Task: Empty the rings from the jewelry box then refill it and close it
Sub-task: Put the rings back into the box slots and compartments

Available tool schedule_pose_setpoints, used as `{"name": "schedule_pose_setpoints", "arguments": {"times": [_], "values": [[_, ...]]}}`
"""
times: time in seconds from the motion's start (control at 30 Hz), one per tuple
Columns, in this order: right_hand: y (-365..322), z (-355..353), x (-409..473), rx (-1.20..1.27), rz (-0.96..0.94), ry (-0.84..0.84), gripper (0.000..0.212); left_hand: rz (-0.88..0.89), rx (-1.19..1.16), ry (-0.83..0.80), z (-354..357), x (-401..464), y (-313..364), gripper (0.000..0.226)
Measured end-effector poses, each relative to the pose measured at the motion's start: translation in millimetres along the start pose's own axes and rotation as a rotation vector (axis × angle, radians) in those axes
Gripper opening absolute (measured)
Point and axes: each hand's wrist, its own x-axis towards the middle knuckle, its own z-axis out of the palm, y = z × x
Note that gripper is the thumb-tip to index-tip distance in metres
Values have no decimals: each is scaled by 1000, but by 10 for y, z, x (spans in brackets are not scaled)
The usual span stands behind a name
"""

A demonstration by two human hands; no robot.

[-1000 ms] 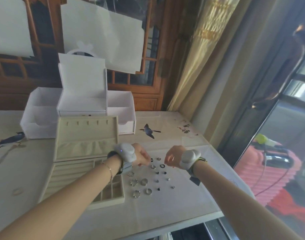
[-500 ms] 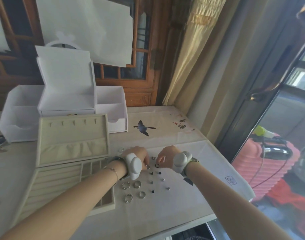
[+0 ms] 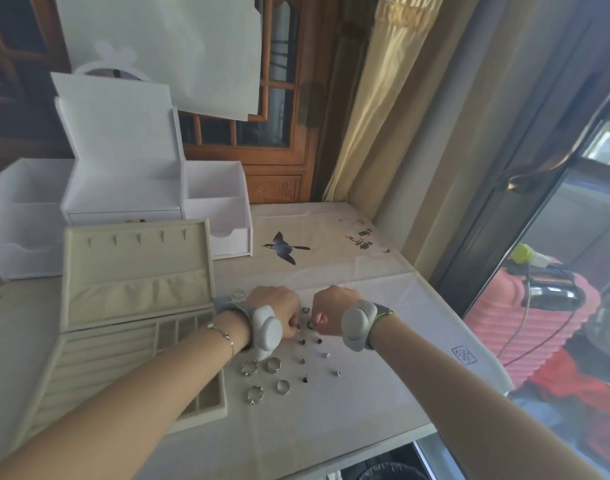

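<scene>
Beige velvet-lined jewelry box (image 3: 123, 341) is seen lying open at the left of the frame, its lid (image 3: 137, 271) propped upright at the back and its compartmented tray (image 3: 179, 329) stretched toward the lower left. The long axis of the tray is judged to run from the lower left up toward the centre, with its open face turned upward; the ring slots and small square cells that show appear to hold nothing. Just right of the box, on the pale printed tablecloth (image 3: 331, 410), the silver rings (image 3: 267, 364) and small dark stud pieces (image 3: 305, 378) are spread in a loose cluster at the centre of the frame. Two white open-topped storage boxes (image 3: 123, 188) are seen behind, at the upper left.

The left hand (image 3: 274, 311) is held over the upper edge of the cluster, fingers curled down onto a small piece; whether it is truly pinched cannot be told. The right hand (image 3: 331, 311) is curled beside it, and a grip on anything cannot be confirmed either. The box lies to the left of both hands, so the left hand is the nearer for refilling, a move judged to run leftward and toward the bottom of the frame.
</scene>
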Motion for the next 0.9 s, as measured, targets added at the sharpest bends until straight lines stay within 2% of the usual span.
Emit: {"name": "schedule_pose_setpoints", "arguments": {"times": [0.17, 0.4, 0.67, 0.77, 0.9], "values": [[-9, 8, -14, 23, 8, 34, 27, -2, 2, -3, 11, 13, -24, 11], [26, 41, -68, 164, 4, 46, 21, -61, -140, 63, 69, 16, -76, 15], [-31, -99, -79, 250, 4, 43, 22, -96, -345, 51, 30, -86, -182, 21], [-79, -188, -117, 299, 4, 96, 21, -123, -488, 150, -20, -212, -322, 19], [-197, -379, -160, 437, -13, 248, 18, -120, -715, 338, -194, -429, -484, 15]]}}
